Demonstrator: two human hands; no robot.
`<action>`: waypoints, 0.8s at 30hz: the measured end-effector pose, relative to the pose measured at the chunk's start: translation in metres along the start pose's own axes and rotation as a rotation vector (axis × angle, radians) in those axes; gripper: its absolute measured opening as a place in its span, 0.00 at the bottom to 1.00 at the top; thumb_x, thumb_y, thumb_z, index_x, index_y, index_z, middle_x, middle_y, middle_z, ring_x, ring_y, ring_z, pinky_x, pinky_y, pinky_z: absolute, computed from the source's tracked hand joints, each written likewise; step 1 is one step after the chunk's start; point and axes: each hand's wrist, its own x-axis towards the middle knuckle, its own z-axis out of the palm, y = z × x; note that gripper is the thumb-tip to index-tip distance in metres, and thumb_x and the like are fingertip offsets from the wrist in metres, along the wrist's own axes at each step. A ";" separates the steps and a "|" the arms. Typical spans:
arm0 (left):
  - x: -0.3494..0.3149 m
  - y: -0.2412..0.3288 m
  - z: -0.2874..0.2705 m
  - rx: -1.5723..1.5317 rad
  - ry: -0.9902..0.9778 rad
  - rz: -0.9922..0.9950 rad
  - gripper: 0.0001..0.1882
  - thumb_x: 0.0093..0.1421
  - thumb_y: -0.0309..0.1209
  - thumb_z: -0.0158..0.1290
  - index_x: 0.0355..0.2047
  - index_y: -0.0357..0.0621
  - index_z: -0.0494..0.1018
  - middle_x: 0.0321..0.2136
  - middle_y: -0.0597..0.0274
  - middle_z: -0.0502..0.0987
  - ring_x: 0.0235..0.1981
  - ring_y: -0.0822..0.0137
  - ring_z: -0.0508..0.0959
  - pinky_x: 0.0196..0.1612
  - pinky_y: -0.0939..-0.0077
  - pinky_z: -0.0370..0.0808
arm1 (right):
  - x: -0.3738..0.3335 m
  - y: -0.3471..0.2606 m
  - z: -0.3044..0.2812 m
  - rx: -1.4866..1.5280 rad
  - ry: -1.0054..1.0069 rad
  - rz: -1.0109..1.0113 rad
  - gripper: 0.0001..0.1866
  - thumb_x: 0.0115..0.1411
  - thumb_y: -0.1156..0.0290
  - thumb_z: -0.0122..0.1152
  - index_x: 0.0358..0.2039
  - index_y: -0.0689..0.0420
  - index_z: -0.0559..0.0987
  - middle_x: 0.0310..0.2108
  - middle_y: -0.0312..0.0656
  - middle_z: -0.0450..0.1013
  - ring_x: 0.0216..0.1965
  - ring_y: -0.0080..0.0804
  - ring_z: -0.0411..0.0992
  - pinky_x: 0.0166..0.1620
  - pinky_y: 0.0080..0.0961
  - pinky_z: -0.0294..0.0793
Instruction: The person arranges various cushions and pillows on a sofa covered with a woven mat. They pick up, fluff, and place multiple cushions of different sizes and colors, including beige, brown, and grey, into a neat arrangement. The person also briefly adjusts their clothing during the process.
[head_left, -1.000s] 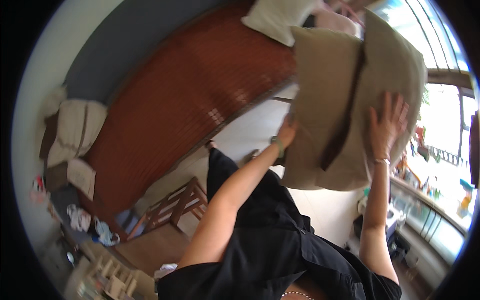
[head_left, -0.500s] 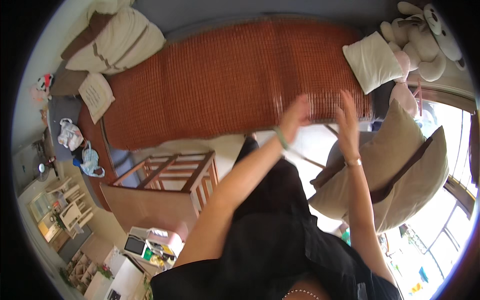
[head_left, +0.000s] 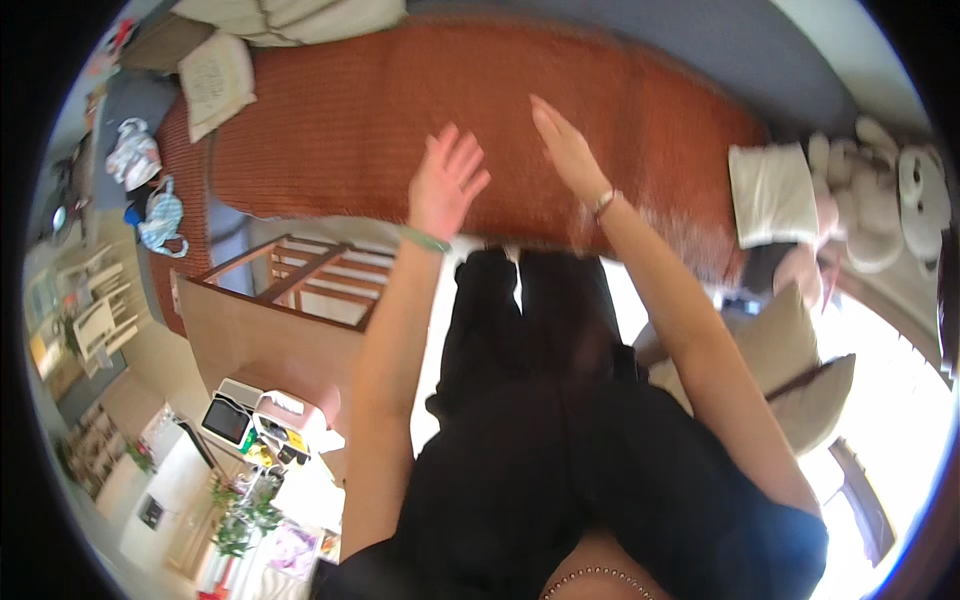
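Note:
My left hand (head_left: 448,185) is raised over the long couch's reddish-brown woven mat (head_left: 330,120), palm showing and fingers spread. A green bangle (head_left: 427,239) circles that wrist. Close by on the right, my right hand (head_left: 570,150) is stretched out flat with the fingers together, also above the mat, and a thin bracelet sits at its wrist. Neither hand holds anything. Whether either touches the mat, I cannot tell.
A cream cushion (head_left: 772,195) and a plush toy (head_left: 870,200) rest at the couch's right end. Large beige cushions (head_left: 765,350) are at right. A pale cushion (head_left: 216,85) and cloth bags (head_left: 163,220) lie left. A wooden slatted frame (head_left: 310,275) stands beside my left forearm.
Both hands have moved left and farther forward over the mat. My left fingers have spread. The view has shifted, and my body now stands closer to the couch.

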 end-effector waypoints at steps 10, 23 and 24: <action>0.038 0.093 -0.044 -0.164 -0.010 0.129 0.33 0.67 0.52 0.37 0.67 0.50 0.48 0.65 0.52 0.53 0.66 0.55 0.53 0.65 0.52 0.55 | 0.079 -0.073 0.119 0.053 -0.155 0.160 0.29 0.67 0.49 0.42 0.63 0.50 0.63 0.61 0.45 0.63 0.62 0.36 0.59 0.56 0.29 0.65; 0.092 0.263 -0.147 -0.277 0.044 0.144 0.31 0.68 0.43 0.42 0.66 0.50 0.47 0.64 0.52 0.53 0.64 0.55 0.56 0.63 0.52 0.61 | 0.207 -0.155 0.262 -0.104 -0.183 0.171 0.29 0.66 0.53 0.47 0.64 0.51 0.61 0.63 0.44 0.59 0.63 0.34 0.58 0.58 0.27 0.63; 0.091 0.267 -0.158 -0.297 0.045 0.160 0.31 0.68 0.42 0.43 0.66 0.50 0.47 0.64 0.52 0.53 0.64 0.55 0.57 0.63 0.52 0.61 | 0.220 -0.145 0.268 -0.107 -0.185 0.086 0.29 0.66 0.54 0.48 0.64 0.52 0.61 0.63 0.48 0.59 0.63 0.35 0.59 0.61 0.27 0.60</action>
